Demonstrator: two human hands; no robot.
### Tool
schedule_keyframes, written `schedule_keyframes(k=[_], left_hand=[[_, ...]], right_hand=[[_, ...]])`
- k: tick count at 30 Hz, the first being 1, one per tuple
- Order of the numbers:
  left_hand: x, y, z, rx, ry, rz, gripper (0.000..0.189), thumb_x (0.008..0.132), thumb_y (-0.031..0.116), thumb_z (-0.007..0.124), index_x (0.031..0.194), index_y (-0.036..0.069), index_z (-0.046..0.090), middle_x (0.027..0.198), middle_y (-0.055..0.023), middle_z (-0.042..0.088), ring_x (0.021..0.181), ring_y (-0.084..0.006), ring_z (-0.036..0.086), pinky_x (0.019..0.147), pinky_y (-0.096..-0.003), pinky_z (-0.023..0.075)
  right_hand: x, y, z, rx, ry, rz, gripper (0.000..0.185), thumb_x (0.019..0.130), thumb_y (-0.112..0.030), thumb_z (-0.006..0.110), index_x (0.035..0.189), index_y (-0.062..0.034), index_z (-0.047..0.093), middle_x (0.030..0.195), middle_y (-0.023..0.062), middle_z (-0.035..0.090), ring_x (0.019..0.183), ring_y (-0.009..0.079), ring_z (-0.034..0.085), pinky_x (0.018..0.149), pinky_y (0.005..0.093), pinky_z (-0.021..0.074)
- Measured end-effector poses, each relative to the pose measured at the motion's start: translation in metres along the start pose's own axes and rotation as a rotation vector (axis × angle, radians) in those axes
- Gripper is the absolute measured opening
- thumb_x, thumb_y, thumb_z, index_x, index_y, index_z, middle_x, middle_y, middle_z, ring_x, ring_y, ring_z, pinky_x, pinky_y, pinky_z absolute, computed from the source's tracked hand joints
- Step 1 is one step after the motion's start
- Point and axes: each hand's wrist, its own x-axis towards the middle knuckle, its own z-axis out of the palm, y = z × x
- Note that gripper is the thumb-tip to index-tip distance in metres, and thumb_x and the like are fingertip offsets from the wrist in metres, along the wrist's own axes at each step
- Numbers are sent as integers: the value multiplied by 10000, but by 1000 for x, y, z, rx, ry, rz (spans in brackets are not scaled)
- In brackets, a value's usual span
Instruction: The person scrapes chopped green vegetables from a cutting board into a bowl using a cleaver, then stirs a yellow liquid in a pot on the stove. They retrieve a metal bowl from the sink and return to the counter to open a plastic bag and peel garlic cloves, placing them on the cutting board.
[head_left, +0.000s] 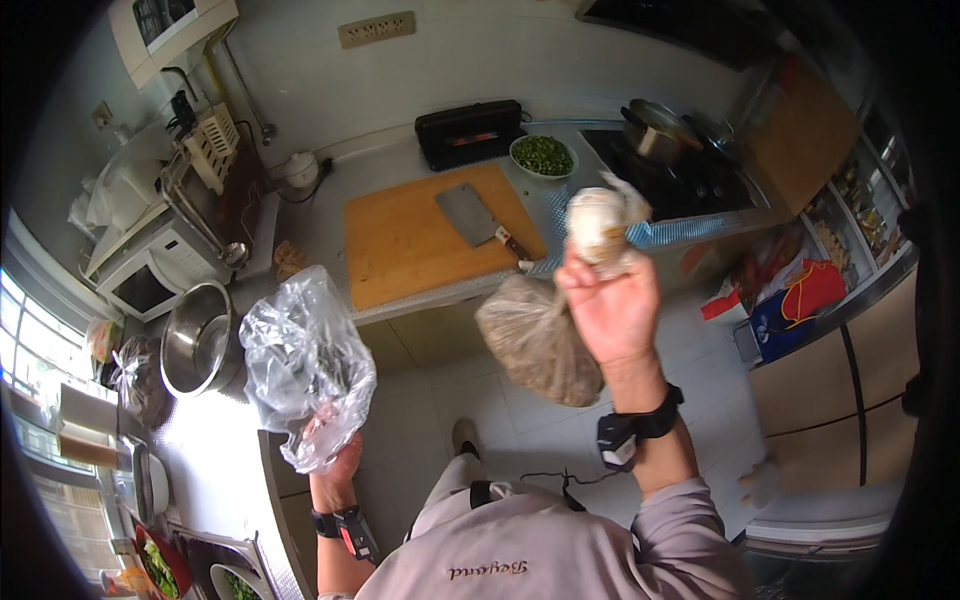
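Note:
My left hand (335, 448) grips a crumpled clear plastic bag (306, 360), which hides part of its fingers. Raised over the counter edge, my right hand (611, 304) holds a blurred whitish wrapped item (596, 217) with a loose, filmy end; what it contains cannot be told. A clear plastic bag of brownish contents (532, 341) hangs just below that hand, seemingly from it. On the counter before me lies a wooden cutting board (397, 247) with a cleaver (469, 214) on it, handle towards the right.
A bowl of chopped greens (544, 156) and a black appliance (469, 135) stand behind the board. Right of them is a cooktop (720, 187) with a pot (652, 131). A steel basin (199, 341) and a microwave (161, 266) stand at left. Cardboard boxes (810, 390) are at right.

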Motion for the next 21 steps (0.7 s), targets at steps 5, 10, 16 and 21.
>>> schedule_keyframes(k=[5,10,16,21], left_hand=[[73,-34,42,121,52,-165,181,856,150,417,931,27,527,900,-69,600,790,-175,591,665,-296,518],[140,-83,59,197,205,-306,100,841,103,455,824,51,538,740,-46,558,676,-156,554,628,-287,493],[204,-171,68,279,111,-484,126,819,108,484,906,52,556,817,-52,580,758,-173,563,722,-318,484],[259,-280,101,353,301,-393,178,860,185,451,956,57,530,841,-56,568,671,-139,559,550,-244,469]], right_hand=[[61,-49,-52,-115,103,-165,370,778,-246,475,1053,0,459,877,96,489,638,127,387,614,263,325],[108,-96,-110,-205,164,-274,375,780,-238,479,1062,7,460,893,112,496,652,140,385,626,272,319],[172,-137,-177,-263,159,-264,332,796,-244,471,1059,-42,460,952,85,510,763,166,443,697,302,341],[226,-152,-241,-196,229,-242,347,799,-228,426,1061,-5,464,918,98,513,678,150,404,660,284,325]])
